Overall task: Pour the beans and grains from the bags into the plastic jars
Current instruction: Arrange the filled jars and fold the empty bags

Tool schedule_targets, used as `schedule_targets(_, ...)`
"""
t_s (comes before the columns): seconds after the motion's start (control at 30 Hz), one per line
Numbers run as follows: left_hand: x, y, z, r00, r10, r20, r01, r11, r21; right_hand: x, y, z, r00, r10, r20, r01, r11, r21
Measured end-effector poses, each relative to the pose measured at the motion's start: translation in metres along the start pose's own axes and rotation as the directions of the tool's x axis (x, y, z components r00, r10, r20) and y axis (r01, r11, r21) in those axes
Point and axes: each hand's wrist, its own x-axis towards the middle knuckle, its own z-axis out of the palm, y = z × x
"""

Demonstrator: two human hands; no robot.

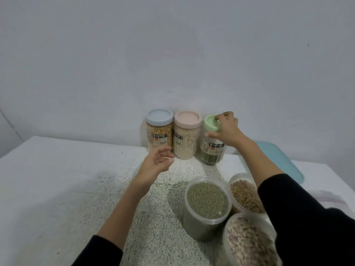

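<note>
Plastic jars, near to far: three open wide-mouth ones crowd the table's near right corner — pale mottled beans jar nearest, green mung jar beside it to the left, brown grain jar just behind. All filled near the brim, no lids on. Likely heavy when full, stiff smooth walls, maybe slippery; take them round the body, not the rim, or they spill.

Left hand hovers mid-table, fingers loosely curled and apart, holding nothing; slightly blurred.

Far edge, against the wall: three lidded jars in a row, touching or nearly so. Blue-lid jar with yellow corn kernels, pink-lid jar with pale grain, green-lid jar only partly filled with dark green content, so lighter. Right hand grips the green lid from above, fingers over the top, thumb on the side. Lid is the hold point for unscrewing; body needs steadying.

Labels on all three far jars: dark band, red patch, text too blurred to read.

Teal tray lies at the far right edge. No bags in view.
</note>
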Motion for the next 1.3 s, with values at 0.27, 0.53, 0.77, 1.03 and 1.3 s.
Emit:
schedule_targets(0.27,-0.018,-0.001,-0.005,0.833,-0.110,0.542,0.090,0.994,0.063,0.013,-0.003,0.007,0.997,-0.001,-0.081,0.002,1.000,0.015)
schedule_targets(0.53,-0.038,-0.015,0.037,0.796,-0.107,0.596,0.049,0.992,0.112,0.003,0.003,-0.007,0.993,0.057,-0.105,-0.025,0.960,0.279)
schedule_targets(0.77,-0.015,-0.014,0.034,0.876,-0.093,0.473,0.042,0.992,0.119,-0.017,0.042,-0.020,0.984,0.134,-0.116,-0.073,0.902,0.425)
schedule_targets(1.03,0.029,-0.015,0.079,0.947,-0.104,0.304,0.067,0.989,0.130,-0.030,0.065,-0.021,0.983,0.180,-0.037,-0.138,0.858,0.495)
schedule_targets(1.3,0.049,-0.014,0.108,0.971,-0.134,0.197,0.078,0.960,0.270,-0.036,0.077,-0.016,0.978,0.206,0.046,-0.203,0.862,0.464)
